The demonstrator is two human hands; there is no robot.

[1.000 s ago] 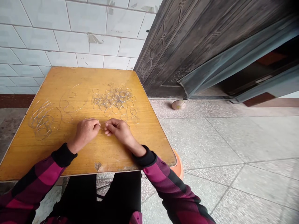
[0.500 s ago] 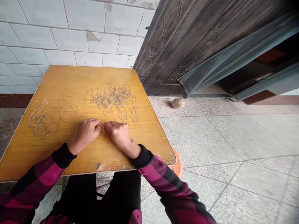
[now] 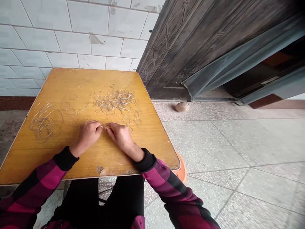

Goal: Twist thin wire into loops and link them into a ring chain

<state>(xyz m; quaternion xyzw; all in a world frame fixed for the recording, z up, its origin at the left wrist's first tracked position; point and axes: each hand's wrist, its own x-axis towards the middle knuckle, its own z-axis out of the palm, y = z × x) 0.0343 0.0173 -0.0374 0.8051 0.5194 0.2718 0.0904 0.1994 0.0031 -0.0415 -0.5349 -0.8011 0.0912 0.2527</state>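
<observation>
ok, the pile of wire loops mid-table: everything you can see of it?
The pile of thin wire loops is silvery, apparently bent metal wire, lying flat on the yellow tabletop toward its far half. The loops are roundish and not all alike. They overlap densely at the centre, while looser single loops spread around the edge, mostly on the near side. Its nearest loops lie by the right hand; contact cannot be told.

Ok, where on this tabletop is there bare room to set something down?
Bare wood lies front right on the yellow wooden tabletop, between the right hand and the table edge, with a narrow strip along the back edge. It is crowded at the central wire-ring cluster and the tangled wire pile at left.
</observation>
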